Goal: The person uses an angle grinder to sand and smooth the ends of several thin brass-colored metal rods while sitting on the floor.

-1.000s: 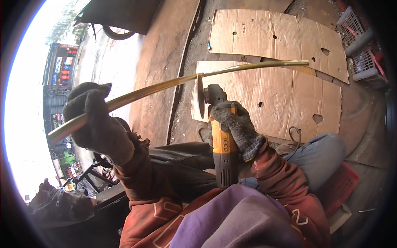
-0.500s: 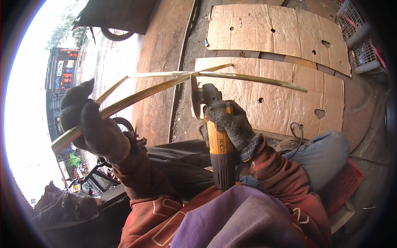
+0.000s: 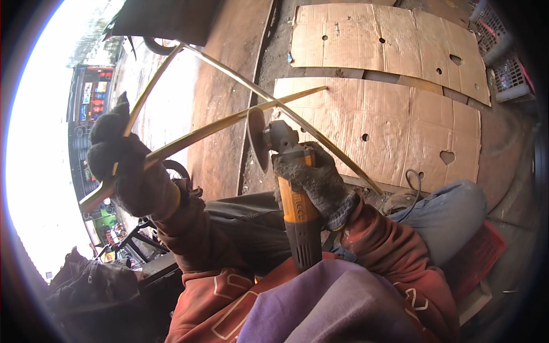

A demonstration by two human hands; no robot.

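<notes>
In my left hand [image 3: 134, 166], gloved in dark grey, is a frame of gold-coloured metal bars [image 3: 211, 131]; the fingers close round its lower left part. Two of the bars cross near the middle of the view, and another bends back from the far corner to my hand. My gloved right hand [image 3: 317, 177] wraps round an orange and black angle grinder [image 3: 300, 217], held upright with its head up. The grinder's round disc [image 3: 258, 140] sits just below the crossing. I cannot tell whether the disc touches a bar.
Two cardboard sheets [image 3: 412, 128] with cut holes lie ahead on the right. Plastic crates [image 3: 509, 77] stand at the far right, and a red crate [image 3: 474, 260] is beside my knee. A cable [image 3: 417, 180] loops near my leg. A dark panel [image 3: 166, 20] stands far left.
The frame has turned in my left hand: its far corner swung up and away, and the crossing bar's right end dropped toward me. The grinder shifted slightly left and tilted.
</notes>
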